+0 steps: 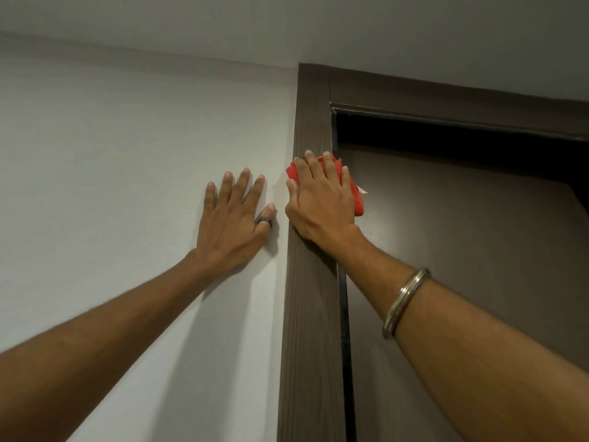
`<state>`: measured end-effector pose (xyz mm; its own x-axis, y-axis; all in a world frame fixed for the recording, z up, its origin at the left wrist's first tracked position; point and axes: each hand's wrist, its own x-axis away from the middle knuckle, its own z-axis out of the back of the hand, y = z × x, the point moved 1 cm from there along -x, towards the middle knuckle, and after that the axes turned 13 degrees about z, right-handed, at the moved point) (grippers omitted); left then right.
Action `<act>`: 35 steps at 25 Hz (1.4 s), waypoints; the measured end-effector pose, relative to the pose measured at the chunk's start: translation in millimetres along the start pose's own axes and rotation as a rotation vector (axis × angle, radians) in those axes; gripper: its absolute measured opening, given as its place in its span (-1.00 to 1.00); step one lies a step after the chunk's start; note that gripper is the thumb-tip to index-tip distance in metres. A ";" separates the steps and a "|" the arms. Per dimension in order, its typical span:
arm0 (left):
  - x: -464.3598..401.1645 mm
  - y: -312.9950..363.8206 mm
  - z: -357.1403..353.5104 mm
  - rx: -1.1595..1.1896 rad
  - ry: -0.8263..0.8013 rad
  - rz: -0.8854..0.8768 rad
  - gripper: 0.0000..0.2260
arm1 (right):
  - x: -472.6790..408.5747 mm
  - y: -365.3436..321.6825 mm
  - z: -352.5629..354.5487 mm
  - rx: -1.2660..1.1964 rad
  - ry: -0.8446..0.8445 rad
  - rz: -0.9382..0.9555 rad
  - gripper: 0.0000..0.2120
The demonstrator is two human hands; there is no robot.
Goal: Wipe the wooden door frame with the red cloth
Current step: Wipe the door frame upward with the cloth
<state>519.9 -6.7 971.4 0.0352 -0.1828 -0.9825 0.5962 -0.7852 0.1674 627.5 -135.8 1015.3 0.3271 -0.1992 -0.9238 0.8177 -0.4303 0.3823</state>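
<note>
Red cloth (357,199); dark brown wood-grain door frame (310,314); white wall (111,154).

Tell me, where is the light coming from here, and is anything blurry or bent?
Head view: light seems to come from behind the person, since the left hand and its arm throw soft shadows onto the white wall; the doorway gap is nearly black; the wooden door frame looks slanted, probably the wide lens; the hands and red cloth are sharp.

Right hand (320,202) presses red cloth (357,199) on door frame (310,314).

No readable text, label, number or sign anywhere in view.
</note>
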 end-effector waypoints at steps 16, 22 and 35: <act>-15.1 0.1 -0.4 -0.044 0.009 -0.030 -0.29 | -43.1 18.2 -0.2 -0.047 0.103 -0.028 -0.47; -46.9 -0.1 -1.1 -0.063 0.010 -0.081 -0.30 | -96.1 42.1 5.4 -0.046 0.044 -0.003 -0.49; -40.0 -4.6 -2.9 -0.042 0.030 -0.094 -0.34 | -113.8 45.6 12.0 -0.108 0.109 -0.099 -0.51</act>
<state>518.1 6.0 1009.8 0.0008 -0.0908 -0.9959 0.6312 -0.7724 0.0710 621.8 -143.3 1138.1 0.2866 -0.0615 -0.9561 0.8926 -0.3453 0.2898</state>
